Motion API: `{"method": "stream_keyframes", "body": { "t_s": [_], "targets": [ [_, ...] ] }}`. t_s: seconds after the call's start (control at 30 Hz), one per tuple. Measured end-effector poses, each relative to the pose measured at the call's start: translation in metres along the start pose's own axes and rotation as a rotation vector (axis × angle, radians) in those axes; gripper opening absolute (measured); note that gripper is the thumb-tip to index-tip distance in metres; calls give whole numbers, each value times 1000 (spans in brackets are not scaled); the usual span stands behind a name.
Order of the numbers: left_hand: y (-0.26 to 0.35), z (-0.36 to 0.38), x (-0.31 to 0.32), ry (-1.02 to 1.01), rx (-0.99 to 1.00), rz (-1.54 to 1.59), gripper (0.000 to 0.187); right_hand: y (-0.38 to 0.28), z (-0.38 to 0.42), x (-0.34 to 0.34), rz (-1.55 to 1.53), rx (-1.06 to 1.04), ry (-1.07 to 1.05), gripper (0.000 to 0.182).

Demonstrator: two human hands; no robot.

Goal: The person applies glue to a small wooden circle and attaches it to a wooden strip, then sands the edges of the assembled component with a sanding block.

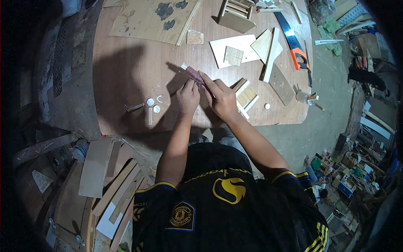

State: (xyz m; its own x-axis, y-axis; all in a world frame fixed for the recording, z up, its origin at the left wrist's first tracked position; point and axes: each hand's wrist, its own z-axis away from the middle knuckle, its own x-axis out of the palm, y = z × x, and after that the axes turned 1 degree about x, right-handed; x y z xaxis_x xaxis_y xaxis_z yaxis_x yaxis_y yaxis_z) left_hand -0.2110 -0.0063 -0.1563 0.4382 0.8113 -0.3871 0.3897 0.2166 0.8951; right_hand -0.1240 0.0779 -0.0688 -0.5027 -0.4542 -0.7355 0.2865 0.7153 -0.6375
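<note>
Above the near half of the table, both hands meet at a thin pale wooden stick (184, 66) with a reddish-brown sheet, which looks like sandpaper (194, 75), folded around it. The fingers of my right hand (223, 100) pinch the sandpaper from the right. My left hand (188, 98) is closed on the lower end from the left; its fingers partly hide what they grip. Only the stick's tip sticks out past the paper. To the left lie small round white discs (150, 101) and short wood strips (150, 116). A small slatted wooden piece (247, 97) sits beside my right wrist.
The wooden table (126, 84) carries a stained plywood sheet (151, 21), a small wooden crate (236, 19), boards (235, 46), an orange-handled handsaw (297, 56) and a cup (301, 97) near the right edge. Scrap boards (96, 172) lean at lower left. Clutter covers the floor at right.
</note>
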Motion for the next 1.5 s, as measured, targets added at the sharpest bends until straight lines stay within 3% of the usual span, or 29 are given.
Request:
{"method": "stream_keyframes", "body": {
  "t_s": [0.1,0.13,0.2,0.3,0.37,0.43,0.47,0.53,0.63,0.73,0.87,0.93,1.13,1.2,1.5],
  "targets": [
    [-9,8,2,-110,-172,-143,21,2,19,-24,54,54,-57,45],
    [-4,0,0,-105,-167,-140,21,6,22,-32,6,63,62,42],
    [5,-13,-7,16,-206,219,20,9,20,-56,-23,39,286,36],
    [5,-24,-21,-37,-221,154,20,29,26,-88,-143,318,434,37],
    [3,-30,-24,-61,-221,146,21,35,27,-105,-187,400,458,41],
    [3,-36,-25,12,-308,517,22,45,37,-114,-258,463,478,43],
    [9,-40,-29,21,-290,507,22,56,46,-115,-280,490,485,44],
    [44,-49,-49,-39,-450,679,29,74,65,-119,-292,528,506,45],
    [66,-52,-64,-10,-392,655,27,97,98,-126,-321,557,508,46],
    [95,-56,-76,-39,-391,587,26,137,138,-127,-296,640,479,46],
    [125,-49,-81,-55,-228,472,25,154,162,-132,-318,785,464,43],
    [145,-45,-83,-53,-179,467,23,165,177,-134,-347,927,285,44],
    [179,-31,-77,-121,-45,518,23,199,201,-126,-344,804,220,51],
    [193,-24,-76,-129,-140,679,26,199,200,-128,-162,765,128,53],
    [236,0,-70,-156,-83,724,42,187,178,-158,154,725,-66,61]
  ]
}}
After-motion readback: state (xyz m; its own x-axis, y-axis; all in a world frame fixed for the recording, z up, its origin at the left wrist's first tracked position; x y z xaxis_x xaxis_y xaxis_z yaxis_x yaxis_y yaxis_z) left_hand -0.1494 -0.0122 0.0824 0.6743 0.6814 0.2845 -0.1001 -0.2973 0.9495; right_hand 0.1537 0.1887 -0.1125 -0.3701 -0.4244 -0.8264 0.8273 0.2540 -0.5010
